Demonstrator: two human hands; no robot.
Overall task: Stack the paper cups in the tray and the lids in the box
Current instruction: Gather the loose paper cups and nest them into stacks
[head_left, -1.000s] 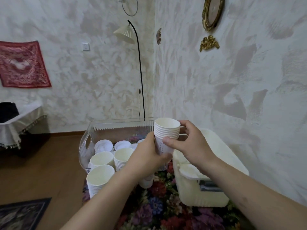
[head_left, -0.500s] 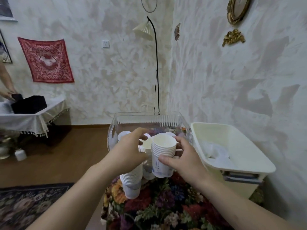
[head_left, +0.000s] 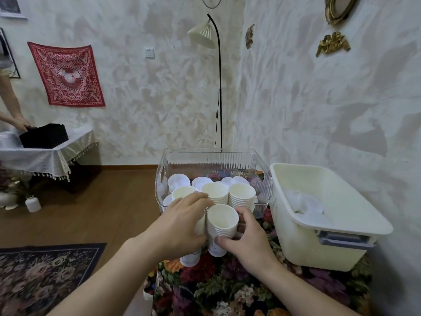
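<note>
My right hand (head_left: 247, 241) grips a stack of white paper cups (head_left: 221, 224) just in front of the clear plastic tray (head_left: 214, 159). My left hand (head_left: 182, 224) wraps round a second cup stack (head_left: 190, 258) beside it, mostly hiding it. Inside the tray stand further cup stacks (head_left: 241, 196) and several white lids (head_left: 178, 181) lie behind them. A cream box (head_left: 328, 215) at the right holds several white lids (head_left: 305, 205).
Tray and box sit on a floral tablecloth (head_left: 227, 288) against the right wall. A floor lamp (head_left: 216, 83) stands behind the tray. At far left another person's hand (head_left: 20, 123) touches a black item on a side table (head_left: 45, 151). A rug (head_left: 41, 274) lies on the wooden floor.
The view has tilted down and left. The cup stack in my right hand has come down from above the tray to just before its front edge; my left hand now holds a second stack.
</note>
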